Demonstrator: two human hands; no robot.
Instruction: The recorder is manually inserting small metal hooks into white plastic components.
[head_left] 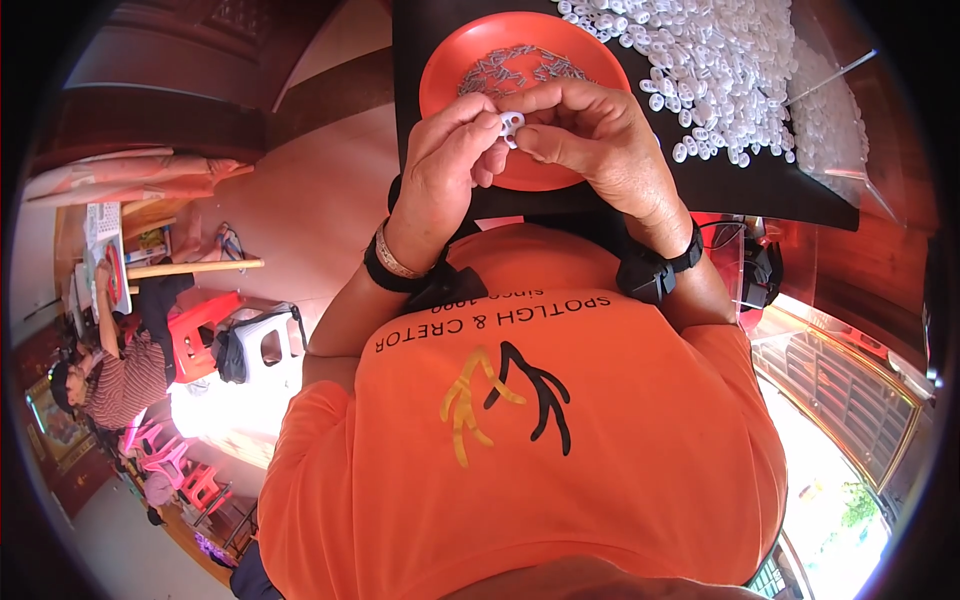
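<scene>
A small white plastic ring (511,125) is pinched between the fingertips of the left hand (447,160) and the right hand (597,140), above an orange plate (450,70) of small metal clips (515,66). A heap of white rings (715,60) is spread on the black counter (760,185) just beside it.

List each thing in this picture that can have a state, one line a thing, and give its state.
White ring: pinched between the fingertips of both hands, above the dish.
Left hand: closed on the ring.
Right hand: closed on the ring.
Red dish: on the black tray, partly filled with small metal clips.
White pieces: heaped loose on the tray.
Black tray: flat, loaded.
</scene>
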